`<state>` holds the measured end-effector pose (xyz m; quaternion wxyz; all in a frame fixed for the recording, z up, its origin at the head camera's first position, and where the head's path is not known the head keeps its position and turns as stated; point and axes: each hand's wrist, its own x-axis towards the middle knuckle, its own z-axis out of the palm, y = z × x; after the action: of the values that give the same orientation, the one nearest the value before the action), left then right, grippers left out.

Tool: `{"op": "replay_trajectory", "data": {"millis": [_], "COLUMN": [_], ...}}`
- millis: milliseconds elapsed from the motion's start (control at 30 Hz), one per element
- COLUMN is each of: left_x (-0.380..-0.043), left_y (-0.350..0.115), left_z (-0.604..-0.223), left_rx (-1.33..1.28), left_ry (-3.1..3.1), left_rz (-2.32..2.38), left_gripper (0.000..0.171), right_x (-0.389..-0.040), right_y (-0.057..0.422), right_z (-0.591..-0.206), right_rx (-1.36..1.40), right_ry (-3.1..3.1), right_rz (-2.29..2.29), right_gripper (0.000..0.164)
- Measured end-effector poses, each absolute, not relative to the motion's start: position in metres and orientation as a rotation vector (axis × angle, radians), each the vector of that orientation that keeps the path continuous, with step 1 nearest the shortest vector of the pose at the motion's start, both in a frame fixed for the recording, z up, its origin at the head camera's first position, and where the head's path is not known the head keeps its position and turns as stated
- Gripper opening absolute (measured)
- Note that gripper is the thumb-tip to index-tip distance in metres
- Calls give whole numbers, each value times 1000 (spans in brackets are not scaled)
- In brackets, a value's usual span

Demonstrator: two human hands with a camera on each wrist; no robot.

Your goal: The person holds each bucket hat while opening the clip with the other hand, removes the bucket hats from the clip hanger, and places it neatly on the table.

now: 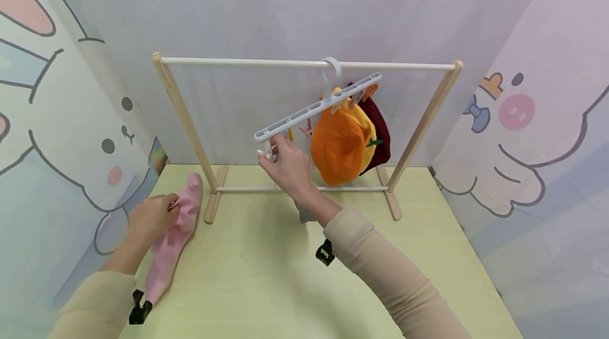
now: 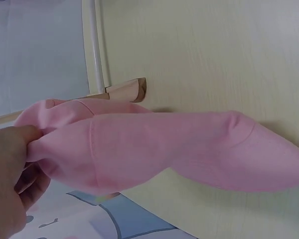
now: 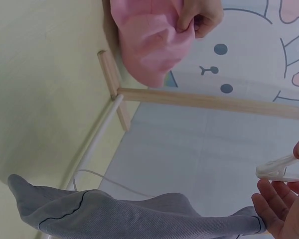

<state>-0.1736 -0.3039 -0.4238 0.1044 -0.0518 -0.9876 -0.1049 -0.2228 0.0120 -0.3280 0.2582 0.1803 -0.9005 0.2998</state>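
My left hand [image 1: 151, 218] pinches a pink cloth hat [image 2: 124, 149] by its edge at the left of the table, the limp fabric drooping from the fingers. Up at the near left end of a white clip hanger [image 1: 297, 116], my right hand [image 1: 292, 167] grips a white clip [image 3: 276, 170] between thumb and fingers. A grey cloth hat [image 3: 129, 215] hangs close to that hand, mostly hidden behind it in the head view. Along the hanger's right half hang an orange hat [image 1: 335, 143], a yellow hat [image 1: 367, 123] and a dark red hat [image 1: 382, 133].
The hanger hooks over the white top bar [image 1: 238, 62] of a wooden-legged rack [image 1: 183, 111] on a pale yellow table [image 1: 257, 286]. A pink clip [image 1: 307, 128] dangles near the hanger's middle. Cartoon-printed curtains [image 1: 114, 133] stand on both sides and behind.
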Motion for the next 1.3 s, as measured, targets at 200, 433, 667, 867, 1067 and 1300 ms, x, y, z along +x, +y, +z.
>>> {"op": "replay_trajectory", "data": {"millis": [200,433,667,867,1067,1300], "left_x": [-177,-178,-183,-182,-184,-184], "left_y": [-305,-310,-312,-305,-296,-289], "left_z": [-429,-434,-437,-448,-465,-478], "left_rx": [-160,-175,-238,-280,-261,-256], "left_ry": [-2905,-2907,-2915,-2880,-2886,-2885], "left_rz": [-303,-265,-169,-141,-171,-177], "left_gripper": [19,24,23,22,25,28], "right_x": [-223,-223,-224,-224,-225,-224], "right_y": [12,11,11,11,12,11], "right_z": [-328,-328,-329,-329,-329,-329], "right_rx": [492,502,498,472,479,481], "right_ry": [-2431,-2429,-2429,-2447,-2439,-2424], "right_rz": [812,812,786,792,796,798], "right_gripper": [26,25,24,25,26,26]}}
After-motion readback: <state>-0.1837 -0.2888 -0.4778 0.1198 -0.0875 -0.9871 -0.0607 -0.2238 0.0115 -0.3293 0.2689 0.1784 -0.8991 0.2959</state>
